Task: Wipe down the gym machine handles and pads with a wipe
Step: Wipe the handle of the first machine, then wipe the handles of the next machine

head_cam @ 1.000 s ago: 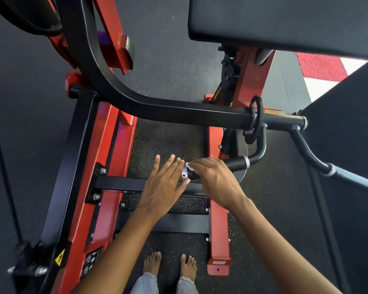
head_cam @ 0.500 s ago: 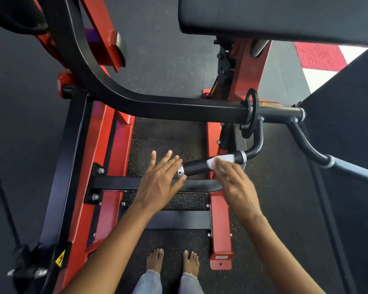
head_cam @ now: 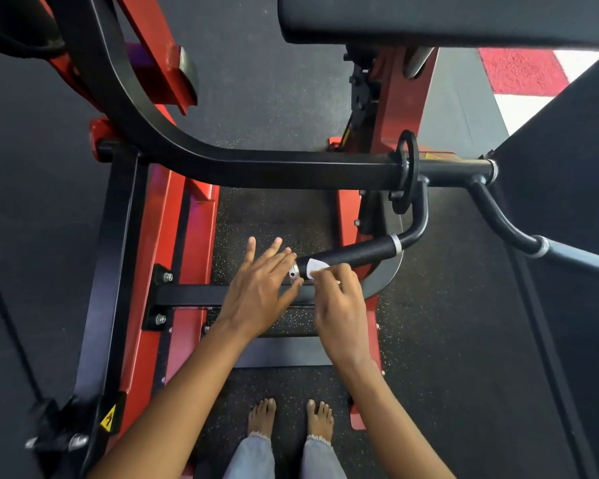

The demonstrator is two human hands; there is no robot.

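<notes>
At the free end of the black handle (head_cam: 348, 255), the right hand (head_cam: 341, 305) pinches a small white wipe (head_cam: 314, 266) against the grip. The left hand (head_cam: 260, 288), fingers straight and spread, touches the handle's metal end cap. Speckled floor (head_cam: 274, 216) lies open beyond. The black pad (head_cam: 446, 19) is cut off above; the wipe is mostly hidden.

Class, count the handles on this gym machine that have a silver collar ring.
2. One handle is at centre, where the right hand presses a white wipe. The second handle runs off the right edge. Others may be hidden.
</notes>
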